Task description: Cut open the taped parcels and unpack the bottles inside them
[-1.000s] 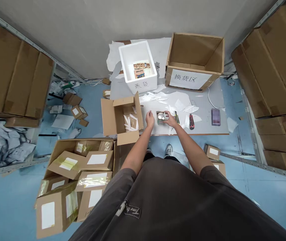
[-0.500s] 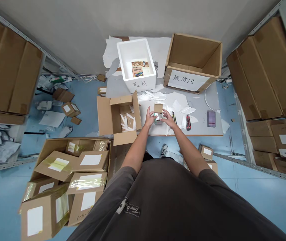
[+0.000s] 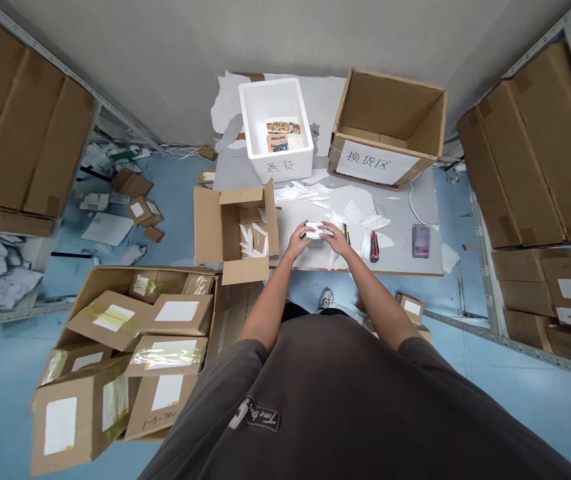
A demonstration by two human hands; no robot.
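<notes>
A small white box [image 3: 314,229] with a greenish edge is held between my two hands above the near part of the grey table [image 3: 390,257]. My left hand [image 3: 297,241] grips its left end, while my right hand [image 3: 334,239] has its fingers on the right end. The white top of the box faces up. Just right of my right hand lies a yellow-and-black tool [image 3: 346,234], partly hidden by white paper scraps. Farther right is a red-and-black utility knife [image 3: 374,247]. An open carton [image 3: 245,271] containing white paper strips stands left of my left hand.
At the back of the table are a white foam box [image 3: 278,167] with packets inside and a labelled cardboard box [image 3: 385,143]. A purple pixelated item [image 3: 420,241] lies at right. Taped parcels [image 3: 178,315] fill a large carton at lower left. Shelves of boxes [image 3: 520,153] flank both sides.
The box's raised brown flap is out of sight, and the white top now shows between my hands. My fingers have come closer together over it. The view has shifted slightly.
</notes>
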